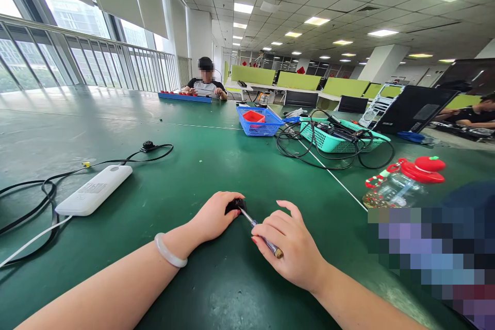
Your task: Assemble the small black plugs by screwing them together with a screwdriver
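Observation:
My left hand (217,215), with a pale bangle on its wrist, grips a small black part (235,205) on the green tabletop. Its fingers cover much of that part, so its kind does not show. Between the thumb and fingers of my right hand (288,247) is a slim screwdriver (266,240) with a brass-coloured end cap. The screwdriver slants up and to the left, and its tip meets the black part. My right index finger is raised off the shaft.
A white power bank (95,191) and black cables lie at left. Ahead stand a blue basket (261,128) and a teal basket (332,143) with tangled cables. A red-lidded bottle (406,185) is at right. Across the table (185,154) sits a person (204,85) behind a blue tray.

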Motion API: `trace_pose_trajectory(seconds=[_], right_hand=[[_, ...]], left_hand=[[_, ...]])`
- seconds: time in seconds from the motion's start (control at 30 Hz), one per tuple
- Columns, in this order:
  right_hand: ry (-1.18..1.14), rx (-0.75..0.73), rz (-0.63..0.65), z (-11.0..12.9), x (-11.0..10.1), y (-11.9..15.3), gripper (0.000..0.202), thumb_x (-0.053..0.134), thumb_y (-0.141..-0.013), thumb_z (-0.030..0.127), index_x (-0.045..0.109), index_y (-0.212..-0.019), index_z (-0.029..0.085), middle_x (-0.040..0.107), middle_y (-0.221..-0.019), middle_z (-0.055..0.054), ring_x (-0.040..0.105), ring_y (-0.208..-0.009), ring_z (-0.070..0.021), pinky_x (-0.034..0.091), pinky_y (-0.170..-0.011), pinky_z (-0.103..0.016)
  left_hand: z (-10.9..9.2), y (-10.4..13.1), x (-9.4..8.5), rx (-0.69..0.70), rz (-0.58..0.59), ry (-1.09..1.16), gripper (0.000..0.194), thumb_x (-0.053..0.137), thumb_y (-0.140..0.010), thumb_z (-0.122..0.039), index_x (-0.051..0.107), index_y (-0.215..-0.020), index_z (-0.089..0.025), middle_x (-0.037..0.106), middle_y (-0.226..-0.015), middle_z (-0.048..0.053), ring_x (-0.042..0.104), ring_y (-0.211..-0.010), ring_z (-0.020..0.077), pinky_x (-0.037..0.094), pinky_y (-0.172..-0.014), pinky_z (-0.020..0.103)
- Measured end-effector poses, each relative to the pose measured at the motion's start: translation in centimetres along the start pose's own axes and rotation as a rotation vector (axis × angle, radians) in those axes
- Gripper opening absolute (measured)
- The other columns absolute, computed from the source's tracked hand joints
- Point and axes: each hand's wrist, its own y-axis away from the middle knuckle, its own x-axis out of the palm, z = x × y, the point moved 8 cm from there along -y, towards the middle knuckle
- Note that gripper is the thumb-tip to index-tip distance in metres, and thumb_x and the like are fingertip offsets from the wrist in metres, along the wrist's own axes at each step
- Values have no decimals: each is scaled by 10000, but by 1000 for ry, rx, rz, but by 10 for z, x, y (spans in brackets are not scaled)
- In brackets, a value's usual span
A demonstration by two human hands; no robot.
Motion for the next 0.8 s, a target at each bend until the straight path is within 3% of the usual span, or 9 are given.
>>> trace_pose_trajectory(seconds=[0.8], right_hand=[[-29, 30, -1, -2, -1, 0, 102, 532, -890, 174, 610, -850, 225, 618, -712, 34, 548, -663, -122, 290, -1043, -462]], left_hand=[[0, 1, -1, -13, 6, 3, 368, 568, -815, -203, 622, -1173, -266, 665, -1199, 18, 569, -1147, 234, 440, -1038, 391]])
